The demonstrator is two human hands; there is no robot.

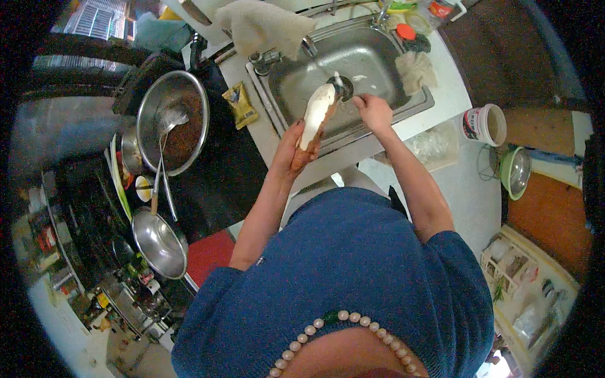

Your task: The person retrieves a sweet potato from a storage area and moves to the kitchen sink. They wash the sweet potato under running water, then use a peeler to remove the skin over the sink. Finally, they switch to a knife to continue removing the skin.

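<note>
A long root vegetable (317, 113), white where peeled and brown where the skin remains, lies in my left hand (294, 144) at the near left edge of the stainless steel sink (373, 56). My right hand (374, 113) is closed beside it, over the sink's near side; whether it grips a small tool is too unclear to tell. Just past the vegetable's far tip is the dark drain (346, 88). Pale scraps (359, 77) lie on the basin floor near it.
Left of the sink, a yellow packet (241, 105) lies on the counter. Farther left stand a large steel bowl (204, 108) with brown contents and a smaller steel pan (159, 243). A towel (264, 26) hangs by the faucet (309, 46). Right are a cloth (416, 72) and a white bucket (483, 125).
</note>
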